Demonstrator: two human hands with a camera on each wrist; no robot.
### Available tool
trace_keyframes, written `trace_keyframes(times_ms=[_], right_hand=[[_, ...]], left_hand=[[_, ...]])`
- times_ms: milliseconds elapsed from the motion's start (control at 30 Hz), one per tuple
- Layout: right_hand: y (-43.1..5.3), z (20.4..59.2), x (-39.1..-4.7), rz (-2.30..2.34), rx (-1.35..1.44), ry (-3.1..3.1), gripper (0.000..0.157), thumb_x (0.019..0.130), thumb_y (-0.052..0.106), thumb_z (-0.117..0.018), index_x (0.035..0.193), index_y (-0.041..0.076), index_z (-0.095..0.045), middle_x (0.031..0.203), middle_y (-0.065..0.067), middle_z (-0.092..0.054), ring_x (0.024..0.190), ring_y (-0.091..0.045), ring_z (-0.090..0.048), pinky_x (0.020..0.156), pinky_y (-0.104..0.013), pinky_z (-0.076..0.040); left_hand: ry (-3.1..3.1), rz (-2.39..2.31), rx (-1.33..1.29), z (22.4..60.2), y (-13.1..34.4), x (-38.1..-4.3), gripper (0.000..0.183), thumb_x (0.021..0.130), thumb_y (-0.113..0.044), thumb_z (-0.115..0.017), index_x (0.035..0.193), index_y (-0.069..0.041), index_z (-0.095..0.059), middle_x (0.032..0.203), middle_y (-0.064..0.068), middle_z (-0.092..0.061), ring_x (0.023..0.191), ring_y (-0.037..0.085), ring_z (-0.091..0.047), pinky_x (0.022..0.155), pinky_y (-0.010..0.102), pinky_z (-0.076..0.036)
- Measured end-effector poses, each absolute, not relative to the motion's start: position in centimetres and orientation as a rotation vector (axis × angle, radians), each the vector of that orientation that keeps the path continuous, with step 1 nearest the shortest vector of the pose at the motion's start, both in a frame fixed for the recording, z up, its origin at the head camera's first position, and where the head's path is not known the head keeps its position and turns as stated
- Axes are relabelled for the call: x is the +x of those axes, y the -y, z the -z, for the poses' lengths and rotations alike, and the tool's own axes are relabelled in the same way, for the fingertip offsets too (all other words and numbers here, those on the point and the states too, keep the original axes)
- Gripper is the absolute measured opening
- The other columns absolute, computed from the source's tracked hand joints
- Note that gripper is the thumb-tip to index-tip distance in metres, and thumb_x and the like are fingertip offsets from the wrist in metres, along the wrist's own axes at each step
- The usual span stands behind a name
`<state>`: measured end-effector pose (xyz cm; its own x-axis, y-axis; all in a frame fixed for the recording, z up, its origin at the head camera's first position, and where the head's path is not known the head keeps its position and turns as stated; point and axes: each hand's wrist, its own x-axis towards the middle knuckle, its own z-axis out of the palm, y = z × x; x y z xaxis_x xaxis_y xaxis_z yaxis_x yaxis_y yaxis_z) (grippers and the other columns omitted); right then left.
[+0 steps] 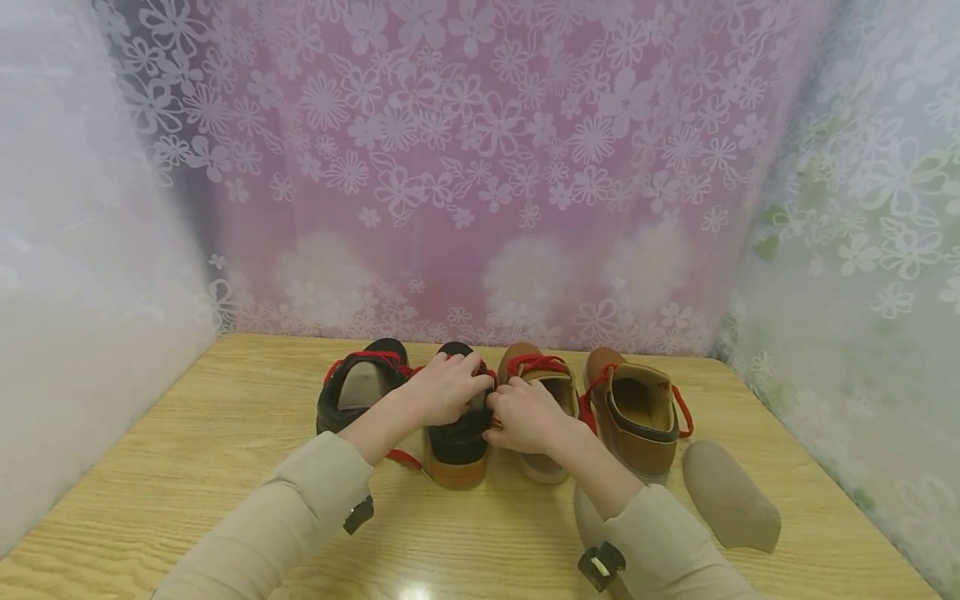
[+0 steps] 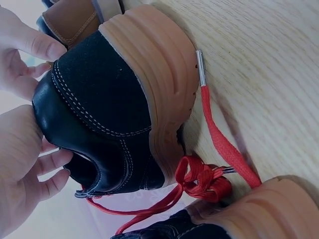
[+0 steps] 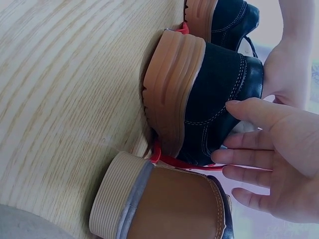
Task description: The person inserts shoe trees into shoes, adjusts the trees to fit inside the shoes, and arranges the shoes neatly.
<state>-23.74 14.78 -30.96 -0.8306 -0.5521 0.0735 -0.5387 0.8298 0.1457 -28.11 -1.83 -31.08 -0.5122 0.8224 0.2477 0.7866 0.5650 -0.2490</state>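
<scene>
A black shoe point(image 1: 459, 450) with a tan sole and red laces stands heel toward me, under both hands. My left hand point(image 1: 447, 387) reaches over its opening, some fingertips hidden inside; I cannot tell whether they pinch anything there. A strip of grey lining or insole point(image 3: 244, 127) shows at the collar. From the right, my right hand point(image 1: 525, 414) touches the same shoe, thumb against its outer side and fingers stretched out by the collar, as the right wrist view shows point(image 3: 279, 149). The other black shoe point(image 1: 337, 412), to the left, has a beige insole point(image 1: 363, 385) inside.
Two brown shoes with red laces stand to the right, one point(image 1: 543, 467) partly behind my right hand, the other point(image 1: 645, 425) farther right. A beige insole point(image 1: 731, 496) lies on the wooden table point(image 1: 465, 542); another beige piece point(image 1: 588, 512) shows under my right forearm. Floral curtains point(image 1: 480, 167) enclose the table.
</scene>
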Motion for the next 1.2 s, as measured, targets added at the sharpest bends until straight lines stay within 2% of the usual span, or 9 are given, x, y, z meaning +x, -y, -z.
trace_keyframes(times_ms=[233, 367, 500, 800, 1200], right_hand=[[-14.79, 30.94, -23.62, 0.168, 0.877, 2.900, 0.025, 0.079, 0.035, -0.071, 0.084, 0.011, -0.065, 0.084, 0.001, -0.060, 0.083, -0.022, -0.050, 0.071, -0.038, -0.042], [-14.82, 30.95, -23.65, 0.184, 0.873, 2.906, 0.024, 0.079, 0.036, -0.070, 0.082, 0.013, -0.064, 0.082, 0.003, -0.058, 0.082, -0.021, -0.050, 0.070, -0.037, -0.041], [-14.82, 30.94, -23.73, 0.192, 0.873, 2.906, 0.025, 0.080, 0.036, -0.070, 0.083, 0.012, -0.064, 0.082, 0.003, -0.058, 0.082, -0.021, -0.050, 0.071, -0.038, -0.042], [-14.74, 30.89, -23.77, 0.192, 0.875, 2.901, 0.025, 0.079, 0.036, -0.070, 0.085, 0.012, -0.065, 0.083, 0.001, -0.059, 0.083, -0.022, -0.050, 0.071, -0.038, -0.042], [-14.79, 30.81, -23.67, 0.206, 0.898, 2.884, 0.023, 0.079, 0.035, -0.071, 0.081, 0.013, -0.064, 0.081, 0.003, -0.058, 0.078, -0.020, -0.048, 0.068, -0.036, -0.038]], left_hand=[[2.493, -0.132, -1.316, 31.25, 2.13, -28.16, 0.034, 0.086, -0.023, -0.066, 0.118, -0.018, -0.061, 0.102, 0.006, -0.051, 0.087, 0.023, -0.055, 0.072, 0.038, -0.044], [2.482, -0.114, -1.296, 31.21, 2.18, -28.12, 0.028, 0.087, -0.023, -0.064, 0.115, -0.017, -0.063, 0.095, 0.004, -0.053, 0.085, 0.021, -0.056, 0.076, 0.040, -0.044], [2.471, -0.127, -1.279, 30.82, 1.98, -28.02, 0.024, 0.088, -0.020, -0.062, 0.112, -0.018, -0.065, 0.092, 0.003, -0.056, 0.083, 0.020, -0.057, 0.074, 0.039, -0.042], [2.524, -0.169, -1.280, 30.44, 1.58, -27.76, 0.025, 0.088, -0.017, -0.062, 0.112, -0.017, -0.065, 0.096, 0.005, -0.057, 0.086, 0.022, -0.059, 0.080, 0.043, -0.043], [2.544, -0.163, -1.272, 30.89, 1.51, -27.70, 0.026, 0.087, -0.014, -0.062, 0.112, -0.016, -0.064, 0.098, 0.006, -0.057, 0.087, 0.023, -0.059, 0.077, 0.042, -0.043]])
